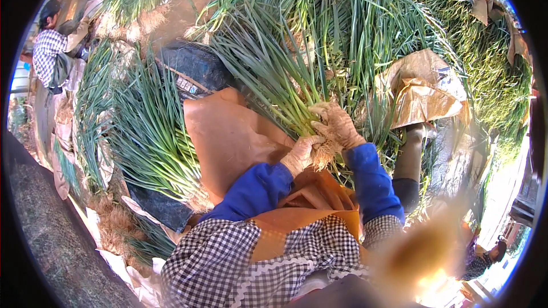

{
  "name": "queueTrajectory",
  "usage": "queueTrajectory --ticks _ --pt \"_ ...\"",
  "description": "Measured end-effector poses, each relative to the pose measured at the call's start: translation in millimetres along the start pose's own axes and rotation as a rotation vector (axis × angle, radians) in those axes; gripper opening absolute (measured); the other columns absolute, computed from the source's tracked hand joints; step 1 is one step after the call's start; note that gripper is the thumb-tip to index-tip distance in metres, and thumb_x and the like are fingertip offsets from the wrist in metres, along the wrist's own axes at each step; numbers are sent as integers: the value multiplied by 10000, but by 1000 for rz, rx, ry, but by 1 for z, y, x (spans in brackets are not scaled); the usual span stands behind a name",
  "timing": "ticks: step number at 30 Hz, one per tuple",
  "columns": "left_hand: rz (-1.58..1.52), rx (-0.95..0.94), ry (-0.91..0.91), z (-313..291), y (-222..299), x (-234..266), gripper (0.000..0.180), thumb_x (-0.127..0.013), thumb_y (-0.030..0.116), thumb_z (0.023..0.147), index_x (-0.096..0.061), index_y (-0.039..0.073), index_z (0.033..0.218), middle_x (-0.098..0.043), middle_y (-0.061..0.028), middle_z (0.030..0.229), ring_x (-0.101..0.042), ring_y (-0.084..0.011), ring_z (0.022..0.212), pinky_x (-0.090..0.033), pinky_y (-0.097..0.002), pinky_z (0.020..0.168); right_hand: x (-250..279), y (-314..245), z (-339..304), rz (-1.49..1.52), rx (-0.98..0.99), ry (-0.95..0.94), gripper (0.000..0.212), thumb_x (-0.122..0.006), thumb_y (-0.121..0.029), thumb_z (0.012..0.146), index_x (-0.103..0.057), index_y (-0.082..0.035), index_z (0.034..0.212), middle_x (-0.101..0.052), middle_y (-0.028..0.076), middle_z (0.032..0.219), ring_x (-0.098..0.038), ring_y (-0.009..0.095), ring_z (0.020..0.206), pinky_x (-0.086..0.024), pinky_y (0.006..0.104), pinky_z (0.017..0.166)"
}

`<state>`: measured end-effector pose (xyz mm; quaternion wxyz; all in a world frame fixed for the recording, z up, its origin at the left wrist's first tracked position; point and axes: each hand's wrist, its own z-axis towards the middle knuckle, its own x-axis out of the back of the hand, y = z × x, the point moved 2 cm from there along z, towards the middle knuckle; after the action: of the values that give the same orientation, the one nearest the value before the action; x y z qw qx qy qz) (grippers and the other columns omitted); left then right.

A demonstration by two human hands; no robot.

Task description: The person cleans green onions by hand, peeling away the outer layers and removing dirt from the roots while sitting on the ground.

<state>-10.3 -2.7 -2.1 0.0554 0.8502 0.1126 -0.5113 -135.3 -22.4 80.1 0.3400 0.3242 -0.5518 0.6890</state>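
A bunch of green onions (285, 88) lies across my lap, its long leaves fanning away toward the far left and its pale roots (324, 155) toward me. My left hand (301, 154), in a pale glove, is closed on the bunch just above the roots. On the other side my gloved right hand (338, 125) grips the same stalks a little higher, fingers wrapped round them. A brown apron (228, 131) spreads over my legs beneath. To the left rests another pile of green onions (154, 131), roots pointing toward me.
Loose green onions (365, 28) cover the ground ahead. A torn brown paper sack (425, 88) lies at right, over my booted leg (408, 154). A person in a checked shirt (51, 51) works at far left among more bunches. A brown blur (425, 245) hides part of the lower right.
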Motion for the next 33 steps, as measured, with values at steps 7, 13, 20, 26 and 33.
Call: queueTrajectory --ticks 7,13,20,26,33 --pt "55 -185 -56 -9 20 -7 273 -554 -12 741 -541 1 1013 -589 -81 837 -597 -191 781 -519 -339 765 58 -20 -33 1012 -233 -234 139 -542 -130 851 -556 -12 778 -581 99 782 -566 210 799 -449 318 735" --pt "171 -274 54 0 13 -1 181 -594 12 748 -593 8 929 -584 -12 749 -571 -114 639 -471 -206 581 71 28 -74 -328 -541 -475 333 -653 -356 757 -616 -97 962 -616 69 857 -598 185 764 -487 322 660" --pt "163 -393 20 -4 6 26 149 -604 9 755 -556 64 885 -550 1 734 -526 -98 595 -437 -231 524 -21 -31 17 -135 -23 -379 354 -537 -413 837 -592 -81 948 -607 61 823 -586 193 685 -483 326 596" --pt "19 -219 -27 -22 23 -6 227 -637 -44 712 -562 39 909 -554 0 717 -528 -83 583 -489 -219 573 79 -28 -72 1406 -415 -23 144 -514 -133 824 -505 -76 692 -468 29 570 -417 111 446 -353 229 460" --pt "202 -296 16 -21 18 -23 208 -641 -5 734 -561 26 923 -588 -41 790 -580 -124 708 -485 -232 587 39 1 -71 -155 -195 -105 271 -546 -135 764 -579 -116 1032 -580 51 922 -571 212 807 -483 328 684"
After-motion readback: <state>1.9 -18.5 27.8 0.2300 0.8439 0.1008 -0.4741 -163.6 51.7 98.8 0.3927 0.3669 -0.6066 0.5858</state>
